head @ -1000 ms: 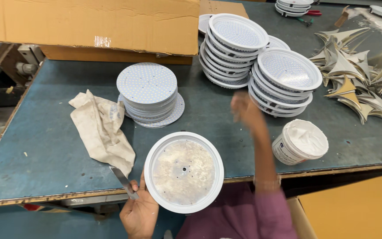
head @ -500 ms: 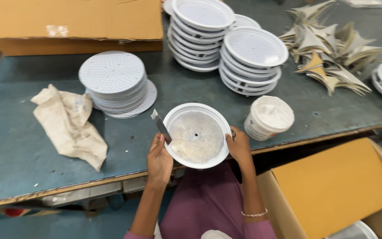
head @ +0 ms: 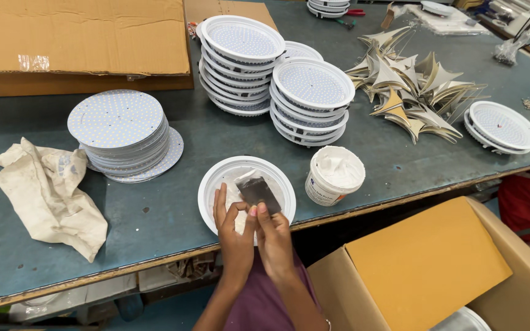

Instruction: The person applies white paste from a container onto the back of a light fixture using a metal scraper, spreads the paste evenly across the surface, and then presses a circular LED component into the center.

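A white round lamp housing [head: 216, 184] lies at the table's front edge with pale paste smeared inside. Over it stands a dark flat scraper [head: 257, 191] with white paste at its top. My left hand [head: 231, 230] and my right hand [head: 275, 239] meet at the blade's lower end. Right fingertips pinch it, and the left thumb and forefinger close beside them while the other left fingers point up. An open white tub of paste [head: 335, 175] stands just right of the housing.
Two stacks of white housings [head: 311, 98] stand behind, and a stack of round dotted boards [head: 118, 132] at left beside a crumpled cloth [head: 50, 190]. Folded metal reflectors [head: 409, 86] lie at the right. A brown carton [head: 430, 270] stands below the table edge.
The view has swung right. The scraper, held at the housing's left rim by my left hand, now stands over the housing between both hands. My right hand came back from the stacks.
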